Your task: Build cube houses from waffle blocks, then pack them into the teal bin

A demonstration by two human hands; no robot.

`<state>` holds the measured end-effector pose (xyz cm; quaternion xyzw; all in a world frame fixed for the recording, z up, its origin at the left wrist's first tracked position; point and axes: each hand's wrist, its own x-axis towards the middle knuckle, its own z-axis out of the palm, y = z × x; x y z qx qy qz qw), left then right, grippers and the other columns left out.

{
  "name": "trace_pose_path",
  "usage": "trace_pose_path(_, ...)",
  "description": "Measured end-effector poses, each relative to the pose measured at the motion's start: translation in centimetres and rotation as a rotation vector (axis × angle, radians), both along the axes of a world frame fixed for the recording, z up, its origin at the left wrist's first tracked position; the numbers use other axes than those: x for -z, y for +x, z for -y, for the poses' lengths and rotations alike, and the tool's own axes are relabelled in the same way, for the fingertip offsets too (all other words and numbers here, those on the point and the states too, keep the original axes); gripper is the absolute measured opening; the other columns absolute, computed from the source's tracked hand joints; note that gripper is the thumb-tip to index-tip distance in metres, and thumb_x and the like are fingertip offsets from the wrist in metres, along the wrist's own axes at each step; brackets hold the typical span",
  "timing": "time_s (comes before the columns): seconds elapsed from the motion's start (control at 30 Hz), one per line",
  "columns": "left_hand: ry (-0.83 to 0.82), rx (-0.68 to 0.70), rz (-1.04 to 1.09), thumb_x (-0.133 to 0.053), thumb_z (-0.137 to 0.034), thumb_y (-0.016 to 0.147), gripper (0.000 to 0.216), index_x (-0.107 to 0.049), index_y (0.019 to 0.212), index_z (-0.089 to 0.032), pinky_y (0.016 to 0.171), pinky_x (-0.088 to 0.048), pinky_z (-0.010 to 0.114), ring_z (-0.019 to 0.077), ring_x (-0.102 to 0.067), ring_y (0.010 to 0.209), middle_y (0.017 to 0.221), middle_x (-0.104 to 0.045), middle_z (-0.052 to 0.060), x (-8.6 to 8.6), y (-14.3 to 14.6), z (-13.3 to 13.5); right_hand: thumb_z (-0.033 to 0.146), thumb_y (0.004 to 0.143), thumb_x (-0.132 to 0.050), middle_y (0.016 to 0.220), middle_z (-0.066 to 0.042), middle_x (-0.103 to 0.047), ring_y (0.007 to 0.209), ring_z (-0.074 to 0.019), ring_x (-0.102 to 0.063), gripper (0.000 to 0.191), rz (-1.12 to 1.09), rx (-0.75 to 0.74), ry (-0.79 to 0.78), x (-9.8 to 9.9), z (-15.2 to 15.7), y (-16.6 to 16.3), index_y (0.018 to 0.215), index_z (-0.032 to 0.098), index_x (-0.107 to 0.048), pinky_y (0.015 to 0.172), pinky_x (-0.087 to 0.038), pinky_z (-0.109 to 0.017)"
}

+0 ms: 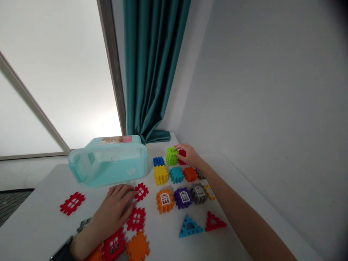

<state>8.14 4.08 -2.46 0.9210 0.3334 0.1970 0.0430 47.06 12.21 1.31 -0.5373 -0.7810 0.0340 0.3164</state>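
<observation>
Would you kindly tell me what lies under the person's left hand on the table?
An orange interlocking block piece peeks out past the fingertips of the left hand; whatever lies beneath the palm is covered and cannot be seen.

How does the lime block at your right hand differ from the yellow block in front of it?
The lime-green block touches the right hand, while the yellow block touches no hand. The lime-green block looks taller and more cube-like; the yellow block looks squatter. Both are notched plastic construction blocks on the white table.
</observation>
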Motion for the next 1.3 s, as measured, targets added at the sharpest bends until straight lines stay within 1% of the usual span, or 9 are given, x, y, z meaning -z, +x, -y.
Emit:
trace_pose_path(0.27,-0.008,-0.003,0.000,-0.049,-0.033,0.098,0.026,-0.064,0.119,-0.028,0.092,-0.047,0.042,0.0270,-0.058,0.109,0.118,-0.065,0.007,0.7,-0.3,-0.1,0.025,0.082,-0.065,0.118,-0.008,-0.073,0.113,-0.0287,-0.063,0.018,0.008,0.018,-0.016,0.2,0.0,0.0,0.100,0.022,-0.067,0.102,-0.044,-0.051)
trace_pose_path(0.57,-0.004,-0.001,-0.015,-0.049,-0.032,0.098,0.025,-0.064,0.118,-0.027,0.094,-0.047,0.043,0.0269,-0.058,0.110,0.119,-0.065,0.007,0.4,-0.2,0.1,0.026,0.081,-0.064,0.119,-0.009,-0.073,0.114,-0.0294,-0.062,0.020,0.005,0.028,-0.016,0.4,0.1,-0.2,0.101,0.022,-0.067,0.104,-0.043,-0.050)
trace_pose_path(0.87,-0.004,-0.005,-0.007,-0.048,-0.031,0.098,0.026,-0.062,0.119,-0.027,0.095,-0.045,0.045,0.0275,-0.057,0.110,0.119,-0.064,0.006,0.9,-0.3,-0.1,0.026,0.081,-0.063,0.122,-0.011,-0.070,0.117,-0.0299,-0.062,0.020,-0.013,0.025,0.001,-0.3,0.7,-0.6,0.101,0.022,-0.067,0.105,-0.042,-0.052)
trace_pose_path(1.03,-0.006,0.003,-0.016,-0.049,-0.030,0.097,0.025,-0.064,0.117,-0.026,0.094,-0.046,0.044,0.0272,-0.058,0.109,0.117,-0.065,0.007,0.3,-0.1,0.0,0.024,0.082,-0.062,0.123,-0.012,-0.069,0.118,-0.0299,-0.061,0.020,-0.015,0.002,0.023,-1.2,2.4,-1.7,0.102,0.021,-0.066,0.105,-0.041,-0.053)
trace_pose_path(1.17,-0.025,-0.007,-0.031,-0.049,-0.029,0.097,0.025,-0.064,0.117,-0.024,0.093,-0.047,0.045,0.0278,-0.058,0.109,0.117,-0.065,0.008,-0.3,0.0,0.2,0.023,0.084,-0.062,0.125,-0.011,-0.069,0.120,-0.0291,-0.061,0.020,-0.009,-0.060,0.062,-2.1,4.6,-3.3,0.103,0.022,-0.065,0.106,-0.041,-0.053)
trace_pose_path(1.3,-0.042,-0.010,-0.024,-0.048,-0.027,0.098,0.026,-0.064,0.118,-0.023,0.093,-0.046,0.046,0.0279,-0.057,0.110,0.117,-0.065,0.008,-0.5,0.1,0.3,0.022,0.087,-0.061,0.125,-0.010,-0.069,0.123,-0.0278,-0.060,0.019,-0.007,-0.118,0.074,-2.7,6.9,-5.2,0.106,0.023,-0.065,0.109,-0.039,-0.053)
